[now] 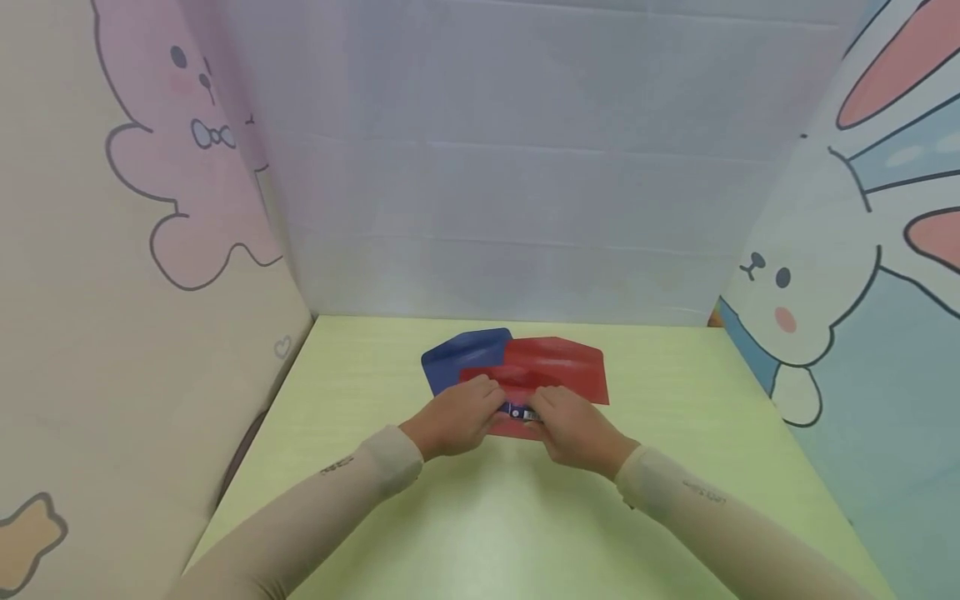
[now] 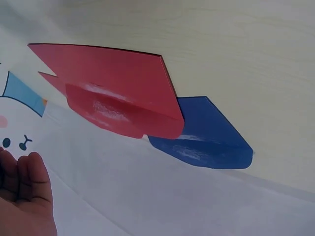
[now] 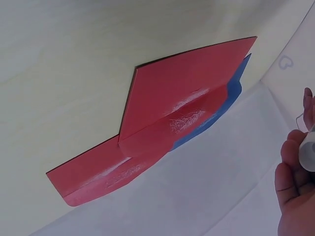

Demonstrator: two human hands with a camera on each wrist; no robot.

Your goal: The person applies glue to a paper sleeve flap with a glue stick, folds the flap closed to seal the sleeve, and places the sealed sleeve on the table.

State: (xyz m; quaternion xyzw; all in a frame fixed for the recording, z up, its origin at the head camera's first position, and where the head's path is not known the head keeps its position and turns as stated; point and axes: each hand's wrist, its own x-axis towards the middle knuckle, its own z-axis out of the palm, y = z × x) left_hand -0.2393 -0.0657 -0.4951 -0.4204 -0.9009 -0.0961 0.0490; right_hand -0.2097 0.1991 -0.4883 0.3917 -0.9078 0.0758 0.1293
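Between my two hands, in the head view, is a small dark blue item (image 1: 518,412) with white marks on its label. The left hand (image 1: 461,415) holds its left end with curled fingers, and the right hand (image 1: 579,427) grips the right end. A white hollow round end (image 3: 307,151) shows at the right hand in the right wrist view; its kind cannot be made out. Below and beyond the hands lie three glossy flat pieces with creased far edges: a front red one (image 2: 113,73), another red one (image 1: 573,367) and a blue one (image 1: 465,358), overlapping.
A pale yellow tabletop (image 1: 487,533) carries everything. White sheeting (image 1: 510,183) closes off the back. Printed panels with cartoon animals stand at the left (image 1: 112,333) and right (image 1: 862,400).
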